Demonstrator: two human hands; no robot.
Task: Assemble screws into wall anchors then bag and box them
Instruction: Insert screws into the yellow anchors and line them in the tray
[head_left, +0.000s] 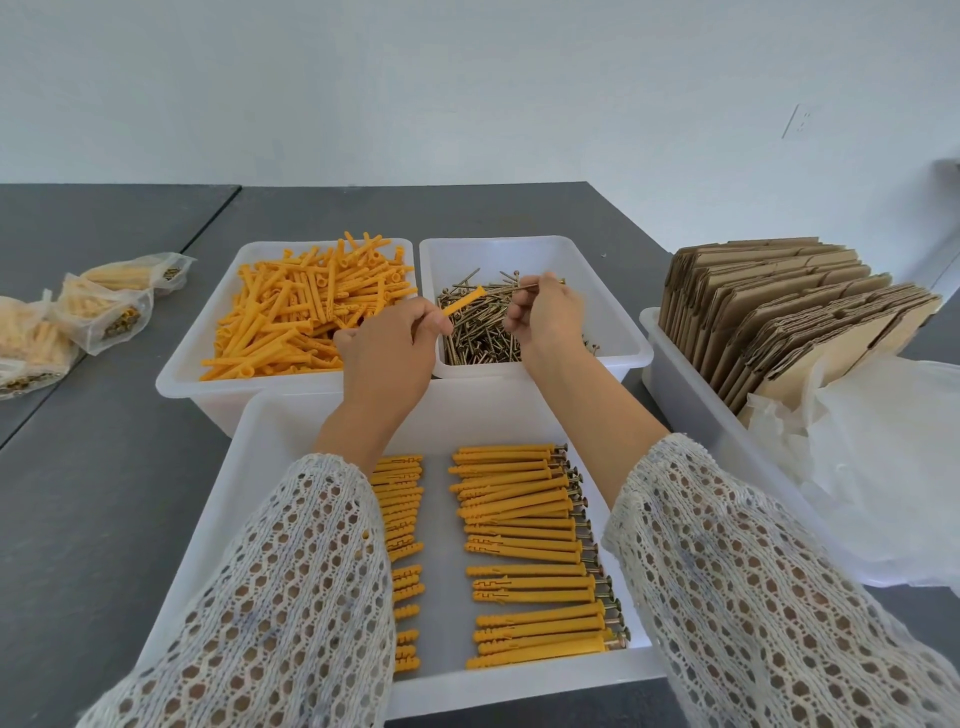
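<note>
Closest to you, your two sleeves of pale open-knit fabric (291, 587) reach out over the near white tray (244, 467), where finished anchors with screws in them (524, 551) lie in two neat columns, the left column partly hidden under your left forearm. Past that tray, your left hand (387, 348) pinches a single orange anchor (464, 301) between its fingertips, the anchor angled up and to the right over the bin of screws (618, 332). Your right hand (543, 317) grips one screw (540, 283) in curled fingers, held just above the loose pile of screws (483, 332); screw and anchor are near each other but apart. Left of that bin sits the bin of loose orange anchors (296, 312). To your right, a tray holds flat cardboard boxes (779, 317) standing on edge beside clear plastic bags (883, 457). Far left on the grey table (93, 493) lie filled bags (104, 306).
</note>
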